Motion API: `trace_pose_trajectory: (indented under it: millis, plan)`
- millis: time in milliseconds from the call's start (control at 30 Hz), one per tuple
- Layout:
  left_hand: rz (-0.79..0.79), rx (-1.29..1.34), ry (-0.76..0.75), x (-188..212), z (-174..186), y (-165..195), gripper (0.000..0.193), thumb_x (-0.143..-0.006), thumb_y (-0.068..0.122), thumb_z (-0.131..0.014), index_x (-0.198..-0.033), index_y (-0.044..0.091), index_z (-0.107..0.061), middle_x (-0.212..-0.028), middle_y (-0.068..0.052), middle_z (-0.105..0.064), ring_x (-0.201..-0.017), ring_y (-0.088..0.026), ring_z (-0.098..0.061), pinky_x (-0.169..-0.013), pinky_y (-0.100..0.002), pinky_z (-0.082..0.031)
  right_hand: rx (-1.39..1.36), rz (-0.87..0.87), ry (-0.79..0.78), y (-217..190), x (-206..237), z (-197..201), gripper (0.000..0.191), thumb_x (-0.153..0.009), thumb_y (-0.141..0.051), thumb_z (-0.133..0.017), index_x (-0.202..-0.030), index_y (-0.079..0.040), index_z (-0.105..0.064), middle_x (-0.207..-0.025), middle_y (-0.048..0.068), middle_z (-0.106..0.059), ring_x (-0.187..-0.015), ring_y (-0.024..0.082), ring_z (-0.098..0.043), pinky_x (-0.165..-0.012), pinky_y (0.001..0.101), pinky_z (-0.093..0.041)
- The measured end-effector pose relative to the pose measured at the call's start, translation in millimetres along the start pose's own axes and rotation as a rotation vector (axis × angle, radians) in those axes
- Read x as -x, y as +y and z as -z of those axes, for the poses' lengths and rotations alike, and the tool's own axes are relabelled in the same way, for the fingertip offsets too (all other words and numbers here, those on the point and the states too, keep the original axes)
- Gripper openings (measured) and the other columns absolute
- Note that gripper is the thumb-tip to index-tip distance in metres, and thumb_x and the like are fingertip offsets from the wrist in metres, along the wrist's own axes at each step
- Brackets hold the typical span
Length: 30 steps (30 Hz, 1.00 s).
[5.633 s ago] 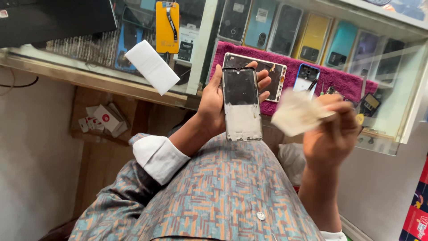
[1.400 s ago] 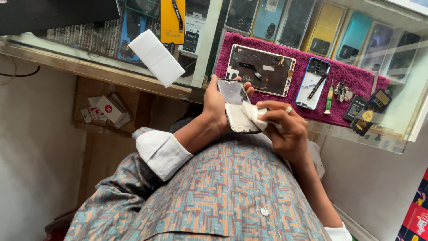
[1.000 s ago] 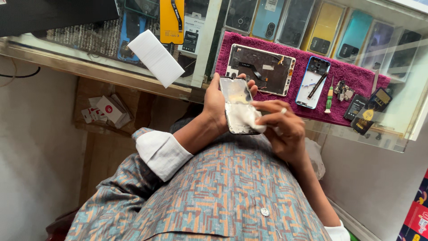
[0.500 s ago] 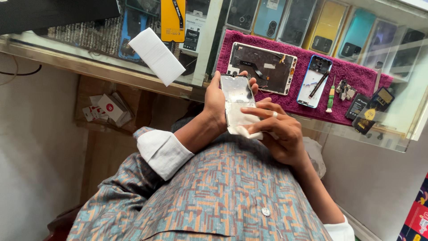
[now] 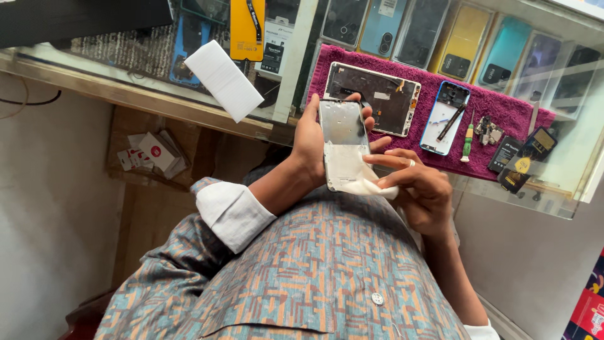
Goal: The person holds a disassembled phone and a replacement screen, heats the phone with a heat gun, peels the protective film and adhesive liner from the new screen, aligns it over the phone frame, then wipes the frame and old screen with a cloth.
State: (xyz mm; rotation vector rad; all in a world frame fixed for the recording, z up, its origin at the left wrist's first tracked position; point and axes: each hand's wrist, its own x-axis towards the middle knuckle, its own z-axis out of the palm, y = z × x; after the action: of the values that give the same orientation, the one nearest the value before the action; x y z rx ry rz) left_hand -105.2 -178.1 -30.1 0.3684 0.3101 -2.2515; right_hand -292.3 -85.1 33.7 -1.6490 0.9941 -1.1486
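My left hand [image 5: 313, 141] holds a phone screen panel [image 5: 343, 129] upright in front of my chest, fingers wrapped around its edges. My right hand [image 5: 418, 189] presses a white cloth [image 5: 352, 176] against the lower half of that panel, fingers pinched on the cloth. The panel's upper half shows a dark, smudged surface. Behind both hands, a maroon towel [image 5: 503, 113] lies on the glass counter [image 5: 283, 94].
On the towel lie an opened phone frame [image 5: 380, 94], a blue phone back cover [image 5: 443, 116], a green-handled screwdriver [image 5: 467, 140] and small parts [image 5: 487, 129]. A white box [image 5: 223, 79] sits on the counter at left. Phone cases fill the display under the glass.
The right hand has brought the white cloth onto the panel and slid it down from the middle to the lower end. The left hand has kept the panel nearly still.
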Motion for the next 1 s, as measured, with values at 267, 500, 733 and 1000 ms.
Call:
trace_pose_trajectory:
  millis: [267,500,733,1000]
  plan:
    - [-0.021,-0.011,-0.175,11.1,-15.5,4.3,0.072,-0.109,0.066,-0.021,-0.139,0.009,-0.052,-0.111,-0.015,-0.066,-0.100,-0.028,-0.068,-0.104,-0.069,-0.049,-0.637,-0.110,0.550,21.9,17.3,19.7,0.008,-0.118,-0.005,-0.058,-0.115,0.002,-0.061,-0.105,0.010,-0.068,-0.102,0.021,-0.068,-0.096,0.0398,-0.055]
    - [-0.086,-0.045,-0.372,18.4,-23.2,3.9,0.073,-0.112,0.067,-0.021,-0.149,0.009,-0.046,-0.119,-0.016,-0.064,-0.109,-0.027,-0.067,-0.109,-0.068,-0.049,-0.645,-0.183,0.651,17.8,15.8,13.4,0.013,-0.108,-0.003,-0.067,-0.119,0.000,-0.061,-0.109,0.009,-0.069,-0.105,0.018,-0.070,-0.105,0.0390,-0.059]
    - [-0.129,-0.047,-0.407,19.9,-24.7,4.4,0.074,-0.112,0.068,-0.021,-0.151,0.010,-0.045,-0.120,-0.015,-0.061,-0.110,-0.027,-0.066,-0.108,-0.066,-0.051,-0.648,-0.182,0.661,21.6,22.5,12.9,0.018,-0.103,0.001,-0.075,-0.116,0.000,-0.062,-0.103,0.008,-0.069,-0.100,0.015,-0.071,-0.102,0.0354,-0.059]
    - [-0.151,-0.028,-0.320,17.9,-19.3,7.4,0.074,-0.111,0.069,-0.019,-0.144,0.011,-0.049,-0.118,-0.015,-0.063,-0.108,-0.027,-0.065,-0.106,-0.064,-0.051,-0.265,-0.101,0.621,33.1,28.9,7.2,0.012,-0.106,0.003,-0.074,-0.103,0.002,-0.061,-0.095,0.010,-0.070,-0.087,0.011,-0.068,-0.084,0.0245,-0.054]
